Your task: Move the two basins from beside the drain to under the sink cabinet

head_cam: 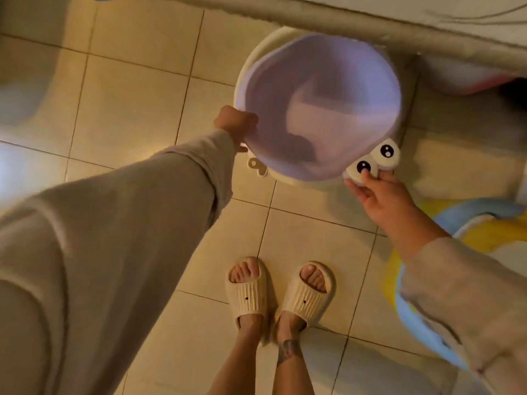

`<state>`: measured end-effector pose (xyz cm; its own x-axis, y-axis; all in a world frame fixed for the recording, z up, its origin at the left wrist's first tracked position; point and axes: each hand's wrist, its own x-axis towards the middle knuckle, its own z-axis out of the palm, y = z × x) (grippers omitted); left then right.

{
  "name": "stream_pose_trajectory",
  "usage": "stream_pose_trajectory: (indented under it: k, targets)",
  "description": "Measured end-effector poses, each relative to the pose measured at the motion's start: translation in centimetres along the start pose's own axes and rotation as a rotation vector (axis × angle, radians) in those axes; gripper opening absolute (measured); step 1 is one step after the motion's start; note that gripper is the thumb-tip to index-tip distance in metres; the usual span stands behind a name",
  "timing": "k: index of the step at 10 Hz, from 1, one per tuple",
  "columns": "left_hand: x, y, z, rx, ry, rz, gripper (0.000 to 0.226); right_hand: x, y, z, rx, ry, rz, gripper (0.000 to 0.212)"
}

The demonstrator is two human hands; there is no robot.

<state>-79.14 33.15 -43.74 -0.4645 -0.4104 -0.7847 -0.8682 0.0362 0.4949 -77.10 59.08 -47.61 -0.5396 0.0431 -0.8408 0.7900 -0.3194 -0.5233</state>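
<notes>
A pale purple basin with two cartoon eyes on its rim sits nested in a cream-white basin, whose rim shows at the upper left and along the bottom. Both hang above the tiled floor, partly under the counter edge. My left hand is closed on the basins' left rim. At the lower right, my right hand holds the rim by the cartoon eyes, fingers on the eye tab.
My feet in cream slippers stand on beige floor tiles below the basins. A blue and yellow mat lies at the right. Something pink and white sits under the counter at the right.
</notes>
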Motion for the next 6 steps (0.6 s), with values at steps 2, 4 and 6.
stream_pose_trajectory:
  k: [2, 4, 6]
  targets:
    - [3.5, -2.0, -0.1, 0.145, -0.029, 0.03, 0.043, 3.9, 0.8, 0.9, -0.049, -0.009, -0.076, 0.044]
    - [3.7, -3.6, 1.0, 0.451, 0.071, 0.126, 0.032, 5.5, -0.2, -0.6, -0.426, 0.147, -0.045, 0.04]
    - [2.2, -4.3, 2.2, 0.67, -0.063, 0.249, 0.049, 5.3, -0.1, -3.4, -1.139, 0.092, -0.111, 0.052]
